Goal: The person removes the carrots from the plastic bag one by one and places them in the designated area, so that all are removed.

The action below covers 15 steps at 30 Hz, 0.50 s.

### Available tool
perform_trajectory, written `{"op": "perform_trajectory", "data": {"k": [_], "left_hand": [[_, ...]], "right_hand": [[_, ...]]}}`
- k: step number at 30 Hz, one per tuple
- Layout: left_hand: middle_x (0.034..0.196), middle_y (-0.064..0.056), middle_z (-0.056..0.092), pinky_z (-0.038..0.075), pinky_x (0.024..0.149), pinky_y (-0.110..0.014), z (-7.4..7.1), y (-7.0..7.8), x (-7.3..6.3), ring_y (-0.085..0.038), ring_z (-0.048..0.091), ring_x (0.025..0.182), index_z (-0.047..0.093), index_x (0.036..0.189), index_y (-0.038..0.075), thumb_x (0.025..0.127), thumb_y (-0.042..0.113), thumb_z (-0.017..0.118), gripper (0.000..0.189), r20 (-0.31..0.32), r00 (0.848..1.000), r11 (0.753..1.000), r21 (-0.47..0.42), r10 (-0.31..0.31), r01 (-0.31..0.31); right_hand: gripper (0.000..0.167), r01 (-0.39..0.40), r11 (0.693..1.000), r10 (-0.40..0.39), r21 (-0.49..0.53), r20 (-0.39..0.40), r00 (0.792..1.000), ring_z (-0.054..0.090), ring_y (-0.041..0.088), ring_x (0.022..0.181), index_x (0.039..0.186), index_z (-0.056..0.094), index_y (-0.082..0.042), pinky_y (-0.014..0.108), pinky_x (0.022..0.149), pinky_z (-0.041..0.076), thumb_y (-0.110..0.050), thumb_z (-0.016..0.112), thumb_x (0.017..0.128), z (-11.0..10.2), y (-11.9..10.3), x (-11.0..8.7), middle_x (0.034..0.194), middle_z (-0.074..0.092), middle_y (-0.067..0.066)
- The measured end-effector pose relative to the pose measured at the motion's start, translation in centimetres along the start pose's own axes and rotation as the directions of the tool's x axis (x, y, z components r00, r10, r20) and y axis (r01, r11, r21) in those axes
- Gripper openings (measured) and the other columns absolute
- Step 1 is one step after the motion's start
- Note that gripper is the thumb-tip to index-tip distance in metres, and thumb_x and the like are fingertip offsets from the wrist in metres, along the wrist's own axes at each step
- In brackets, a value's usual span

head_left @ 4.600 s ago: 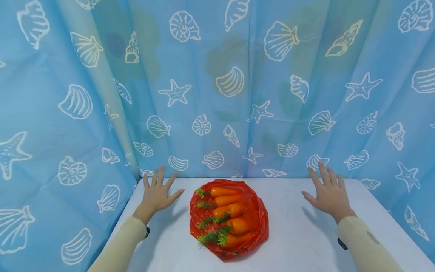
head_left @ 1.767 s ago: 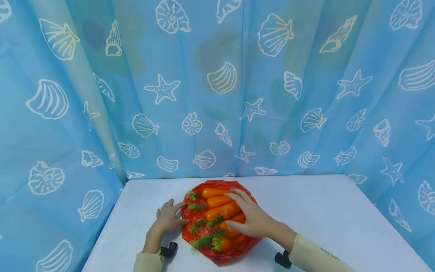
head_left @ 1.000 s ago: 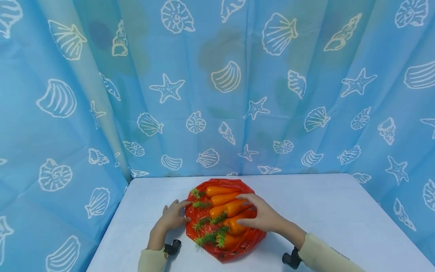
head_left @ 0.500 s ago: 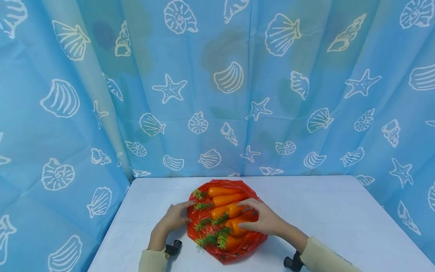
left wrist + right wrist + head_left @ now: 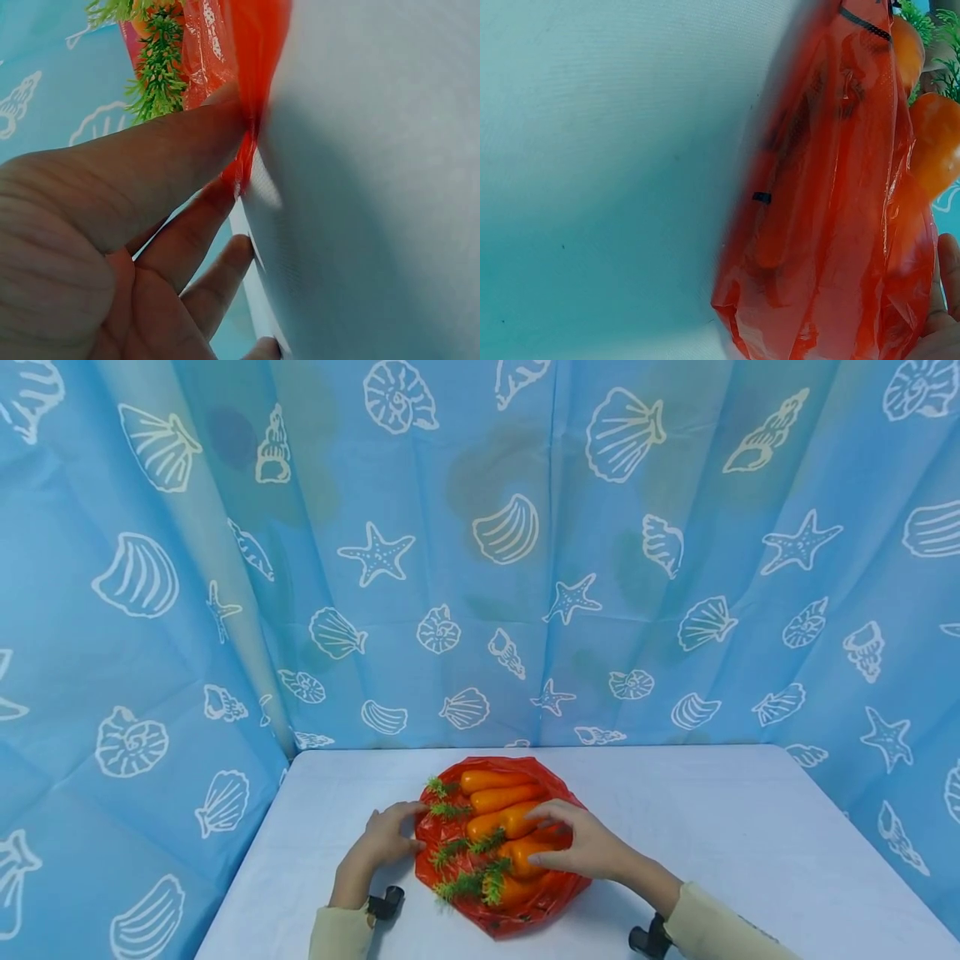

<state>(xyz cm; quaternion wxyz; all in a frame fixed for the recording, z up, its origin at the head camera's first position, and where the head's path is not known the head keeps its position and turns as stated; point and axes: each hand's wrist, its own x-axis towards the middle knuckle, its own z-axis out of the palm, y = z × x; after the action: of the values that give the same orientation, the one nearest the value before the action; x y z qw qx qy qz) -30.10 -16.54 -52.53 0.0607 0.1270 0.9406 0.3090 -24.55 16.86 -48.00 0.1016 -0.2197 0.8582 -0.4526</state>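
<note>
A round, open red plastic bag (image 5: 450,893) lies on the white table, its film bunched around several orange carrots (image 5: 497,779) with green leafy tops. At the bag's left edge, my left hand (image 5: 386,837) pinches the red film between thumb and forefinger; the other fingers are spread by the table in the left wrist view. My right hand (image 5: 581,843) arches over the right side of the carrots, thumb and fingers apart with orange between them. Whether it grips a carrot cannot be told. Red film (image 5: 832,195) hides most of that hand in the right wrist view.
The white table (image 5: 712,818) stretches to both sides of the bag. A blue curtain (image 5: 480,552) with white shells and starfish hangs behind it and on both sides. Each wrist wears a small black camera (image 5: 386,903).
Both hands have come in from the table's sides to the bag. The left has taken hold of its rim. During the last second they have barely moved.
</note>
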Motion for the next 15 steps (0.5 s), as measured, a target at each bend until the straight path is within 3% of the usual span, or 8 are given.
{"op": "perform_trajectory", "data": {"k": [15], "left_hand": [[0.137, -0.014, 0.059, 0.015, 0.115, -0.070, 0.07, 0.04, 0.36, -0.039, 0.046, 0.136, 0.064, 0.128, 0.012, 0.079, 0.011, 0.081, 0.052, 0.006, 0.999, 0.999, -0.002, -0.035, 0.035]], "right_hand": [[0.044, 0.023, 1.000, -0.023, 0.014, 0.024, 0.999, 0.058, 0.033, 0.113, 0.121, 0.062, -0.010, 0.042, 0.090, 0.058, -0.030, 0.078, 0.086, 0.39, 0.14, 0.00, 0.122, 0.064, 0.010]]}}
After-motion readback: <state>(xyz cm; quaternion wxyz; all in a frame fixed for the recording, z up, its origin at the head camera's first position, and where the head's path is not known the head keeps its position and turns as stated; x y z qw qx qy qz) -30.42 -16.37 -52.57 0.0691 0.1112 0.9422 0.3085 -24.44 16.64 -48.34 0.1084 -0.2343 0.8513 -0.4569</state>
